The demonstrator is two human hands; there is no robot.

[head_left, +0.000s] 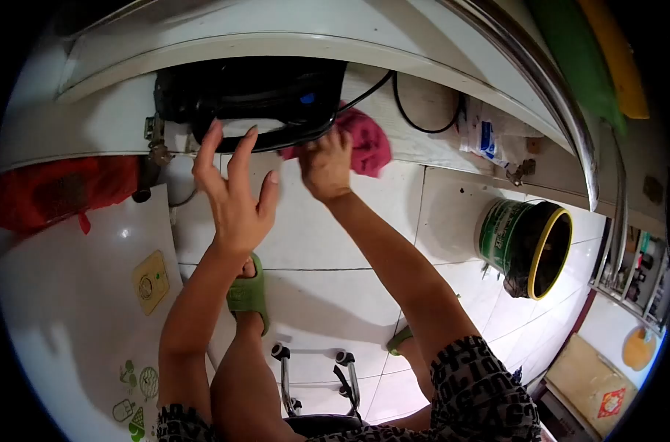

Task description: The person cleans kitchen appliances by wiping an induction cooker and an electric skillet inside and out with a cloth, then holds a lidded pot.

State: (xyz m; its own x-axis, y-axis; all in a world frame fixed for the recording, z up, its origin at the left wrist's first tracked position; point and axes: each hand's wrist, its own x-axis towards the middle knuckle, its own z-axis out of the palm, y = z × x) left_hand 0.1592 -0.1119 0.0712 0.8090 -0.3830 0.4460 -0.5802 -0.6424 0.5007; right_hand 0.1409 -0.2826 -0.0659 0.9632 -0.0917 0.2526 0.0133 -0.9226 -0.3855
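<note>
A glossy black appliance sits in the low cabinet opening in front of me, a curved rim along its near edge. My left hand is raised before that rim with its fingers spread and nothing in them; the fingertips overlap the rim in this view. A crumpled pink cloth lies bunched by the appliance's right corner. My right hand grips the cloth there, fingers curled into it and partly hidden. A black cord loops to the right from behind the appliance.
On the tiled floor to the right stands a green bucket with a yellow rim and black liner. Plastic bags fill the cabinet's right part. A red bag and an open white door are at left. A wheeled stool is below me.
</note>
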